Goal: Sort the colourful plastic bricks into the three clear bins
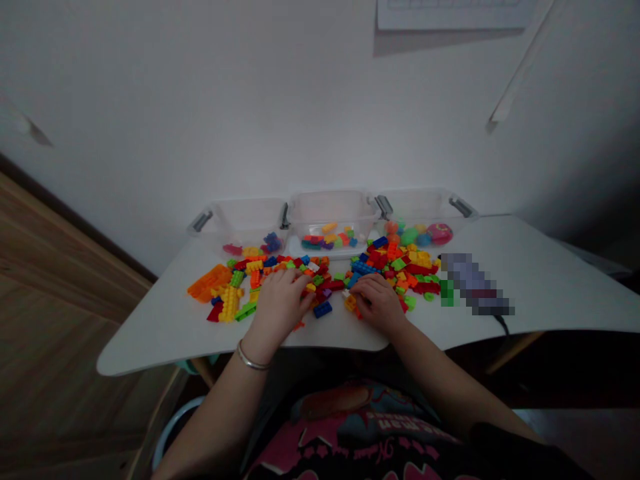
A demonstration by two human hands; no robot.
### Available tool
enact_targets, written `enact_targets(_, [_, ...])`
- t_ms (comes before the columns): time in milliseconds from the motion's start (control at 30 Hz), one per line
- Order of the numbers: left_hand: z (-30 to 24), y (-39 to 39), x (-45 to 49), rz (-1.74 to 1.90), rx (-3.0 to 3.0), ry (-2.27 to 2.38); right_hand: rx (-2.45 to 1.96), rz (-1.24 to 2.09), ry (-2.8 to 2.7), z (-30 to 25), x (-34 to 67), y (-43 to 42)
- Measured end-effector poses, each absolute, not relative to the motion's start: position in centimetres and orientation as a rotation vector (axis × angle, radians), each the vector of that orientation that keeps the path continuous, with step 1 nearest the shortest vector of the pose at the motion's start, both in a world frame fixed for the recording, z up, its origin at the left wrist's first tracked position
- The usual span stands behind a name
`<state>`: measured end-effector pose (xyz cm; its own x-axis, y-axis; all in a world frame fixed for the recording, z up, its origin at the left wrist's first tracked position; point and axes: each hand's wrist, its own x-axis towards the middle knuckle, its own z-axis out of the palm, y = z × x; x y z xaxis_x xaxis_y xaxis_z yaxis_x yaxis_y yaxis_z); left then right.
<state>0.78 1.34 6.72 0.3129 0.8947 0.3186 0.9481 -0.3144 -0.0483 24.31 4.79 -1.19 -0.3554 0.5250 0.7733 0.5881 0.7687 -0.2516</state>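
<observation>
My left hand [286, 300] reaches over the left part of a heap of toy building bricks [255, 277]. Its thumb and fingers are apart, with a small yellow brick [311, 287] near the fingertips. My right hand [377, 300] rests at the near side of the heap's right part, its fingers curled towards the thumb. Whether it holds a brick is hidden. An orange-yellow brick [350, 303] lies just beside its fingertips. Between the hands, a dark blue brick [323, 309] lies on the table.
Three clear plastic bins stand along the wall: a left bin [250, 217], a middle bin [334, 208] and a right bin [420, 207], each with some coloured pieces. A large orange piece [209, 283] lies at the left. A pixelated object [473, 283] with a cable lies right on the white table [550, 293].
</observation>
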Motion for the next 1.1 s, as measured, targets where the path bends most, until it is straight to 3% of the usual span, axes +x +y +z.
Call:
enact_targets(333, [4.8,1.5,1.6,-0.244,-2.290,-1.722,-0.823,-0.047,-2.030,-1.3,24.4,4.8])
enact_targets(900, [3.7,2.7,0.9,-0.633,-2.415,-1.618,-0.818,-0.066,-2.030,-1.0,24.2,4.8])
enact_targets(1100, [3.3,3.0,1.8,-0.529,-2.429,-1.692,-0.855,-0.069,-2.043,-1.0,24.3,4.7])
